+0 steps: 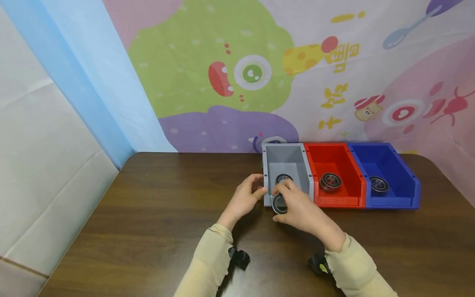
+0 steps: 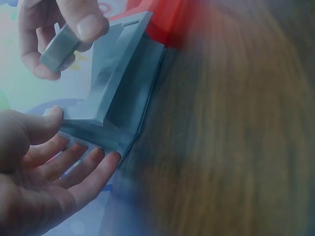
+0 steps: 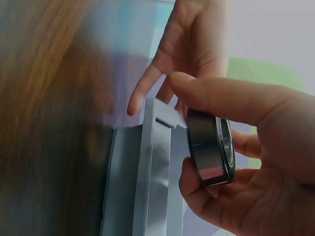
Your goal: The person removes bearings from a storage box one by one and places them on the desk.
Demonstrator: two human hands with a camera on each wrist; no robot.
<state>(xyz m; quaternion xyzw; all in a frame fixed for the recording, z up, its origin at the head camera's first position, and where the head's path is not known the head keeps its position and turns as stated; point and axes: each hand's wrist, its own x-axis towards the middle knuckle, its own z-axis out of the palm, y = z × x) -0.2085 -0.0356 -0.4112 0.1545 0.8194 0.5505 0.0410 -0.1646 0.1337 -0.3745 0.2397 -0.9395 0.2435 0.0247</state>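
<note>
My right hand [image 1: 299,207] pinches a ball bearing [image 1: 279,203], a dark ring with a metal rim, over the front of the grey bin [image 1: 288,153]. In the right wrist view that bearing [image 3: 209,147] stands on edge between thumb and fingers. Another bearing [image 1: 284,178] lies inside the grey bin, partly hidden by the right hand. At the bin's left side, my left hand [image 1: 245,199] holds the wall. The left wrist view shows the left thumb [image 2: 53,118] on the rim and the fingers [image 2: 91,164] along the outer side.
Joined to the grey bin's right are a red bin [image 1: 357,173] with a bearing [image 1: 330,182] inside and a blue bin [image 1: 406,177] with a bearing [image 1: 379,185] inside. They stand at the back of the brown wooden table [image 1: 156,222], before a cartoon-printed cloth [image 1: 185,53].
</note>
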